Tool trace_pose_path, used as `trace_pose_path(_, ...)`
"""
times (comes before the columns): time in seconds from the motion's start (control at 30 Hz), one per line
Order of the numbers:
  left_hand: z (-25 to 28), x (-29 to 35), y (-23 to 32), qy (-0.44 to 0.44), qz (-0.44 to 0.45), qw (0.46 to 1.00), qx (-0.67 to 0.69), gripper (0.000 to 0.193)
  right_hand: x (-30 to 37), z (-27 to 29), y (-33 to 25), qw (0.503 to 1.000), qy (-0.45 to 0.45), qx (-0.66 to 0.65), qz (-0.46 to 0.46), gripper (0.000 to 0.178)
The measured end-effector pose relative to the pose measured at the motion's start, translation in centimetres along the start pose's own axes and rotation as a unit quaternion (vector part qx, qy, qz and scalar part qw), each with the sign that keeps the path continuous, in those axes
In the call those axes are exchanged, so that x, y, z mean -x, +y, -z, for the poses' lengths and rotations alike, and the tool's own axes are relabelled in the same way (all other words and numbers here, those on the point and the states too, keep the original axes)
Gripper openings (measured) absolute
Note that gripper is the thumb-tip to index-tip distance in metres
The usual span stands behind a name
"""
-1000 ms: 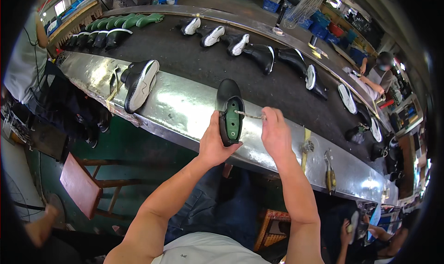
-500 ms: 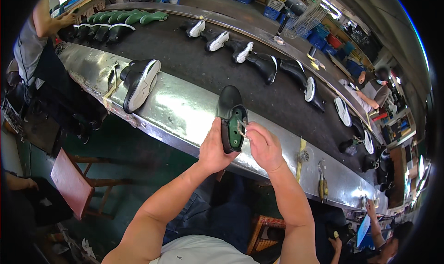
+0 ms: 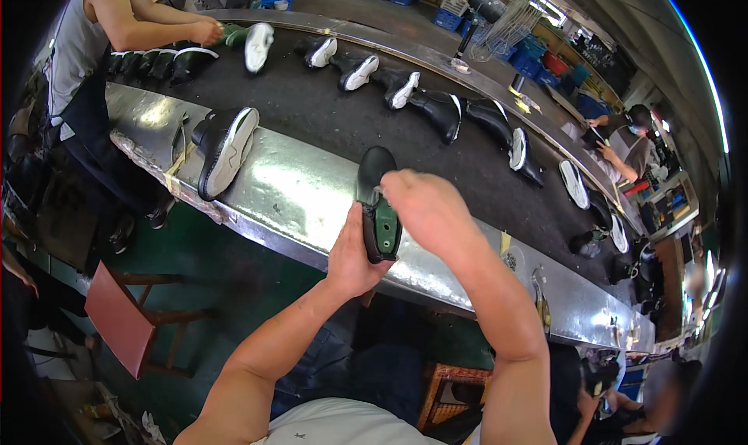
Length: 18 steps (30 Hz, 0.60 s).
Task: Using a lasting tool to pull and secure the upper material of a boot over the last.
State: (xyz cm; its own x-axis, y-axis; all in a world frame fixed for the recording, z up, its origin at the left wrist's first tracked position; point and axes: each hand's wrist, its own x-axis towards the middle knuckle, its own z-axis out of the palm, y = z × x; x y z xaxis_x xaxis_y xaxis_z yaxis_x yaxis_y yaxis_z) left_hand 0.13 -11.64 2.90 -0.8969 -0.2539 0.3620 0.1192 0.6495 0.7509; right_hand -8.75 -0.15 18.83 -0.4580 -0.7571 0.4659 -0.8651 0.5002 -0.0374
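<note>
A black shoe (image 3: 377, 167) with a green shoe last (image 3: 386, 228) inside it stands over the near metal ledge, toe pointing away from me. My left hand (image 3: 354, 254) is closed round its heel end from the left. At the front of the shoe's opening, my right hand (image 3: 425, 211) has its fingers curled together. What they pinch is hidden behind the hand. To the left on the ledge, a black shoe with a white sole (image 3: 228, 153) lies on its side. Right of my arm lies a tool with yellowish handles (image 3: 543, 309), partly covered by the forearm.
Beyond the metal ledge (image 3: 292, 184) runs a dark belt (image 3: 312, 110) with several black shoes (image 3: 440, 114) along its far side. A co-worker (image 3: 93, 63) stands at the left, reaching over the belt near a white-soled shoe (image 3: 259, 47). A reddish stool (image 3: 121, 316) stands below left.
My right hand has moved up and toward the toe, covering part of the opening. The left co-worker's arm has reached over the belt, where a white-soled shoe now shows.
</note>
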Motion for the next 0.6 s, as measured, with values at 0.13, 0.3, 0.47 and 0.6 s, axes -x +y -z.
trace_pose_path(0.13,0.0,-0.2,0.0,-0.011,0.009,1.0,0.026,0.118,0.2,-0.7,0.6,0.99,-0.131,0.039,0.018,0.018)
trace_pose_path(0.3,-0.2,-0.7,-0.2,-0.03,0.035,0.997,0.067,0.117,0.8,-2.0,-0.2,0.996,0.072,0.037,0.032,0.057)
trace_pose_path(0.47,0.1,-1.1,1.1,-0.026,0.01,0.995,0.092,0.112,1.5,-5.0,0.5,0.994,0.092,-0.017,-0.048,0.042)
trace_pose_path(0.6,0.0,-2.8,-0.5,-0.035,-0.036,0.99,0.129,0.104,0.8,-5.1,1.3,0.994,0.086,-0.031,-0.064,0.033)
